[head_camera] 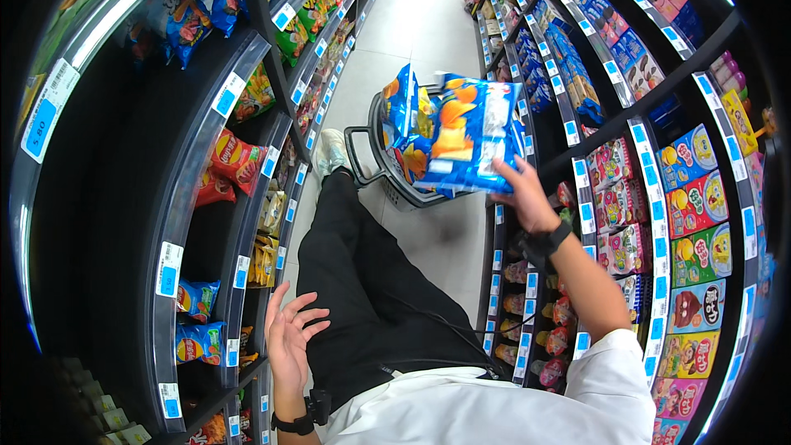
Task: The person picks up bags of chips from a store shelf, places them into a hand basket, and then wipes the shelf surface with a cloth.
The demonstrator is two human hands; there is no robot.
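My right hand grips the lower corner of a blue chip bag, its thumb lying on the printed face. The bag hangs over a grey shopping basket on the floor and covers part of it. Inside the basket are several snack bags, among them a blue chip bag standing upright and a yellow bag. The basket's black handle leans out to the left, close to my shoe. Nothing is in my left hand; its fingers are spread beside my thigh, near the left shelf.
On the left shelves are red Lay's bags, blue Lay's bags and yellow packets. Boxed snacks and pink packets fill racks on the right. Between the racks runs a pale tiled aisle. Price tags line the shelf edges.
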